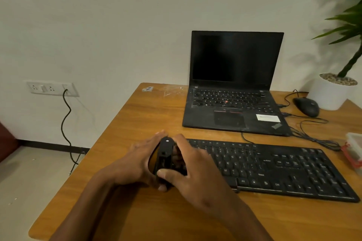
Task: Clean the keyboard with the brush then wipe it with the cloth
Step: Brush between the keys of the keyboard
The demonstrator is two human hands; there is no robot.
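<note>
Fingers of my left hand point(137, 159) and right hand point(188, 168) curl round a small black plastic brush point(164, 157) above the flat black keyboard's point(274, 168) left end on the wooden table point(137, 115).

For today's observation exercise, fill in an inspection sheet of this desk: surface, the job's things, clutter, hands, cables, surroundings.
Surface: wooden table, pale scuffs near its far edge.
Job's things: black keyboard lies flat in front of the laptop; a small black brush tool is held at its left end; no cloth seen.
Clutter: open laptop with dark screen, mouse, a clear box with red trim at the right edge.
Hands: left hand and right hand both grip the brush tool.
Cables: thin black leads trail right of the laptop; a cord hangs from the wall socket.
Surroundings: plain wall, wall socket, potted plant.
</note>
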